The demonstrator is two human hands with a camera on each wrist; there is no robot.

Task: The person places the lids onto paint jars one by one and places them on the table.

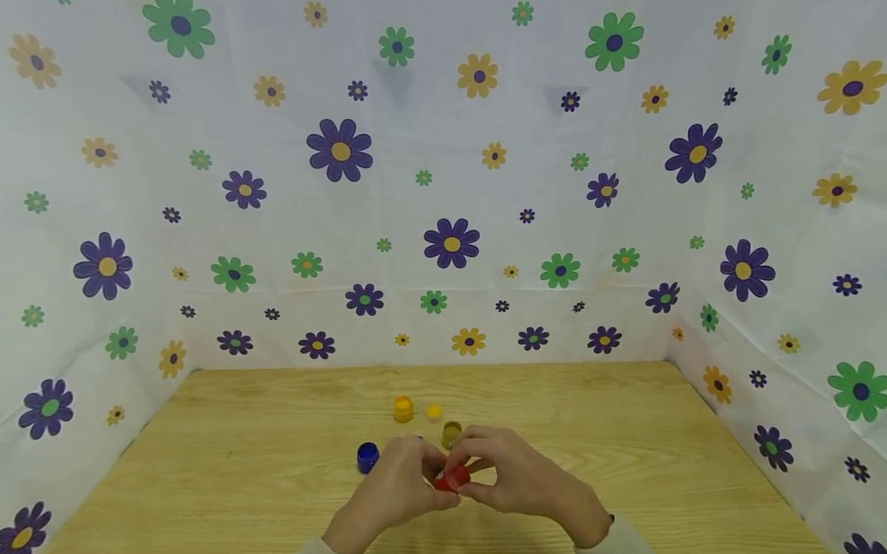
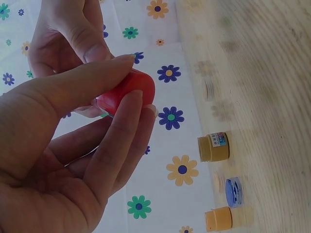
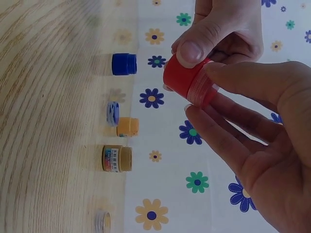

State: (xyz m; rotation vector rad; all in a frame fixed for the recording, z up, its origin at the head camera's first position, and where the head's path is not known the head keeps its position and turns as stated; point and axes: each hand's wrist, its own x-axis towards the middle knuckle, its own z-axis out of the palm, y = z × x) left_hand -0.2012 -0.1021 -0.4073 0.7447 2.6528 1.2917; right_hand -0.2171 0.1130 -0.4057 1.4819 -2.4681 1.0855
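A small red paint jar point(image 1: 458, 477) is held above the table between both hands. My left hand point(image 1: 395, 482) grips its red body with thumb and fingertips, best seen in the left wrist view. From the other end, my right hand point(image 1: 512, 474) pinches the clear-edged lid point(image 3: 200, 90), its thumb and fingers on the rim. The lid is on the jar; whether it is turning cannot be told. Beyond the left hand stands an open blue paint jar point(image 1: 367, 459). Just past the fingers is an ochre paint jar point(image 1: 452, 434), its label visible in the right wrist view.
Farther back on the wooden table point(image 1: 259, 446) stand an open yellow paint jar point(image 1: 403, 410) and a loose yellow lid point(image 1: 433, 411). A blue lid point(image 3: 112, 113) lies between the jars, mostly hidden by the left hand in the head view. Flower-patterned cloth point(image 1: 448, 187) encloses the back and sides.
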